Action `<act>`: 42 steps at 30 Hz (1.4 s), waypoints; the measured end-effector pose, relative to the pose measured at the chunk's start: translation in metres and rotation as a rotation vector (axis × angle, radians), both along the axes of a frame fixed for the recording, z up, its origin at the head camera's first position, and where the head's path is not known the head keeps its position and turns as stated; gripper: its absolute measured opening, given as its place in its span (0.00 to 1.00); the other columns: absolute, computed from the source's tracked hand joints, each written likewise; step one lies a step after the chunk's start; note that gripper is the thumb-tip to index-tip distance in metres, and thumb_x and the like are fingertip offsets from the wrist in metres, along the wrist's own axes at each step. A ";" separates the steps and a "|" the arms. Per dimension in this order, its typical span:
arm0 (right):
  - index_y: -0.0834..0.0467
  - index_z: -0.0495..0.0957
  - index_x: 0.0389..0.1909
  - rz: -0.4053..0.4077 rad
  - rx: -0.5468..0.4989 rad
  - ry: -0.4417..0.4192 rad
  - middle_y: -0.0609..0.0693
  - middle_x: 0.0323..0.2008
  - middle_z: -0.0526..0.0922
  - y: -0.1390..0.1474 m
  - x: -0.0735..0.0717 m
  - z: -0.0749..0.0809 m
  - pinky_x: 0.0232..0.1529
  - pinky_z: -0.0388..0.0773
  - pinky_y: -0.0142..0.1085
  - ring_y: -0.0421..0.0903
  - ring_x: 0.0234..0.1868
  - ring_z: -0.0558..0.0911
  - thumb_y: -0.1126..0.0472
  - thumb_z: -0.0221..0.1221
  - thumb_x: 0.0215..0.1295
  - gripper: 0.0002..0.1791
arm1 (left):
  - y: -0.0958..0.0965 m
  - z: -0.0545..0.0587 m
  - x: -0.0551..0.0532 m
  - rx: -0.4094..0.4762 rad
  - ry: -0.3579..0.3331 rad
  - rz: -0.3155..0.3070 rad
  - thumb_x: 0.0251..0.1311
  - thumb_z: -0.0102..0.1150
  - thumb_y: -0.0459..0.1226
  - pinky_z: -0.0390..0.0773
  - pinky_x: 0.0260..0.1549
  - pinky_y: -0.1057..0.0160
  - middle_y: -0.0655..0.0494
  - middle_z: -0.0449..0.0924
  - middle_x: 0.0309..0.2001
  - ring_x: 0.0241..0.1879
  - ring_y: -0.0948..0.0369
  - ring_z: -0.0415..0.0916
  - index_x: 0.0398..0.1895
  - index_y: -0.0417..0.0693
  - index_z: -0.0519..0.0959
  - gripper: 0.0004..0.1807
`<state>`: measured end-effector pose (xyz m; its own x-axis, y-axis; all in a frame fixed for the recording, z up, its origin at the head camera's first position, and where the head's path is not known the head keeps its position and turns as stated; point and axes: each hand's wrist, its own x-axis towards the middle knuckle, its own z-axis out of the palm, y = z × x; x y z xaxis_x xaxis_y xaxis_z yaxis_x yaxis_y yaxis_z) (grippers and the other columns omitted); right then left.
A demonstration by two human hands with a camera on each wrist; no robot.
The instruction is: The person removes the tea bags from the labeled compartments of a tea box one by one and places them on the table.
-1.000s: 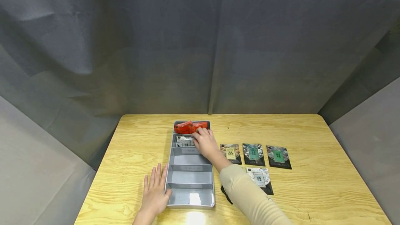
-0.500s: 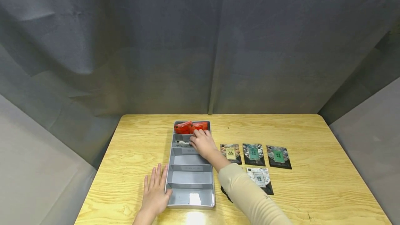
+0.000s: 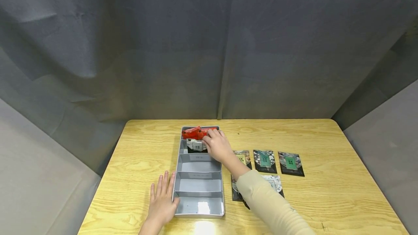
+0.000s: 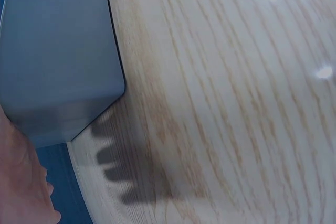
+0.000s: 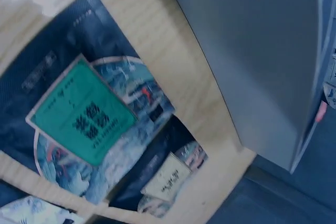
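A grey divided tray stands lengthwise on the table. In its second compartment from the back, a black and white sachet leans up at a tilt. At the sachet's right end my right hand pinches its upper corner with bent fingers; the fingertips are partly hidden. In the right wrist view a fingertip shows beside a sachet at the tray's rim. My left hand lies with fingers spread on the table, thumb against the tray's left wall. Part of that hand shows in the left wrist view.
Red packets fill the rearmost compartment. To the tray's right lie flat sachets: one with a teal label, a green-labelled one, and others partly under the right sleeve. Grey curtains surround the wooden table.
My right hand first pressed low over the compartment, then moved slightly right and up. The black and white sachet rose and tilted, showing its dark lower part. My left hand has not moved.
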<state>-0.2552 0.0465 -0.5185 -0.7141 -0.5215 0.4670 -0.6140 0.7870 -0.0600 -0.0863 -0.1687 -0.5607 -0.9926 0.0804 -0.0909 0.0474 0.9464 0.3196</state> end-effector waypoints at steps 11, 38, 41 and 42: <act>0.55 0.80 0.31 0.055 -0.175 0.105 0.50 0.34 0.73 0.033 0.013 0.032 0.44 0.68 0.44 0.49 0.38 0.72 0.59 0.58 0.60 0.04 | -0.003 0.001 0.001 0.034 -0.003 0.002 0.59 0.46 0.43 0.30 0.63 0.40 0.45 0.31 0.72 0.70 0.46 0.27 0.72 0.50 0.40 0.41; 0.60 0.80 0.30 -0.117 -0.279 0.010 0.53 0.34 0.74 0.190 0.091 0.000 0.42 0.68 0.50 0.51 0.36 0.72 0.69 0.65 0.46 0.08 | -0.003 -0.003 -0.001 0.009 -0.009 0.007 0.58 0.46 0.44 0.31 0.63 0.40 0.47 0.30 0.72 0.70 0.46 0.30 0.72 0.50 0.41 0.41; 0.60 0.80 0.30 -0.170 -0.273 -0.013 0.53 0.33 0.74 0.212 0.098 -0.006 0.39 0.66 0.48 0.52 0.36 0.72 0.70 0.65 0.44 0.09 | -0.004 -0.004 -0.001 0.001 -0.013 0.007 0.58 0.46 0.44 0.31 0.64 0.40 0.47 0.30 0.72 0.70 0.47 0.29 0.72 0.51 0.40 0.41; 0.60 0.80 0.30 -0.184 -0.266 -0.024 0.53 0.33 0.74 0.220 0.100 -0.008 0.39 0.66 0.48 0.52 0.37 0.72 0.70 0.65 0.45 0.09 | -0.003 -0.004 -0.001 0.001 -0.013 0.007 0.58 0.46 0.44 0.31 0.63 0.40 0.47 0.30 0.72 0.70 0.47 0.28 0.72 0.51 0.40 0.41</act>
